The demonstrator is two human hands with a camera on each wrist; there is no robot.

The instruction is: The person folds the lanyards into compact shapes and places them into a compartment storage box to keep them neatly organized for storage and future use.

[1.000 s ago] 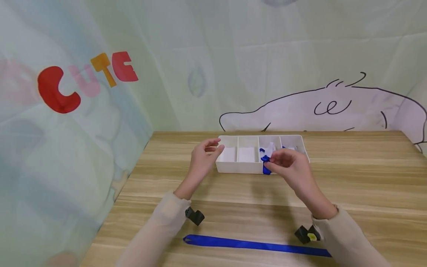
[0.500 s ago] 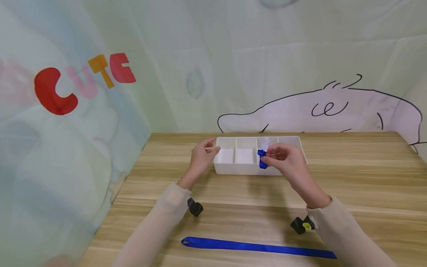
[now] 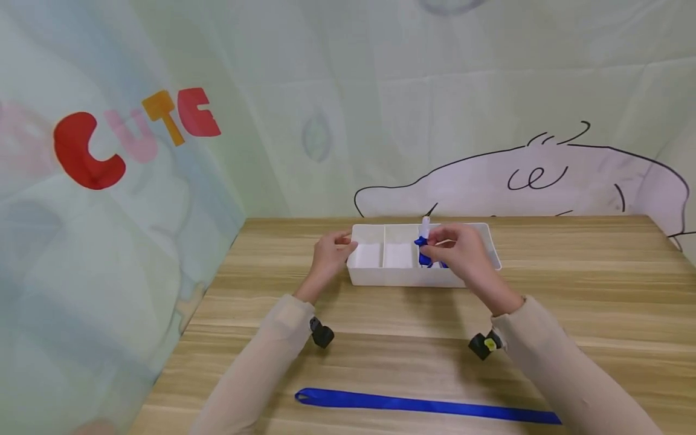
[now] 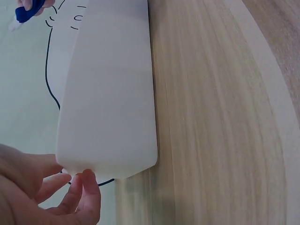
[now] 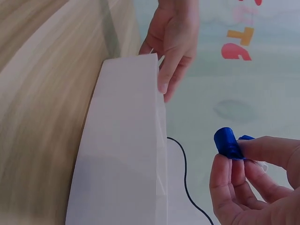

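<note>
A white box (image 3: 388, 277) divided into compartments stands near the table's back edge. My left hand (image 3: 328, 257) holds its left end, thumb at the rim; in the left wrist view the fingertips (image 4: 89, 180) lie against the end wall. My right hand (image 3: 462, 251) pinches a folded blue lanyard (image 3: 424, 257) between thumb and fingers, with a white end piece (image 3: 426, 227) pointing up. This bundle is over the third compartment from the left. The right wrist view shows the rolled blue band (image 5: 227, 143) between the fingertips. My right hand covers most of the right-hand compartments.
A flat blue strap (image 3: 413, 403) with a loop at its left end lies across the front of the wooden table (image 3: 375, 338). A printed cloth (image 3: 304, 90) hangs behind and to the left. Black wrist cameras (image 3: 322, 335) hang under both sleeves.
My right hand has moved back and a little left, bringing the blue lanyard from before the front wall to over the box; its white end now points up. My left hand has barely moved.
</note>
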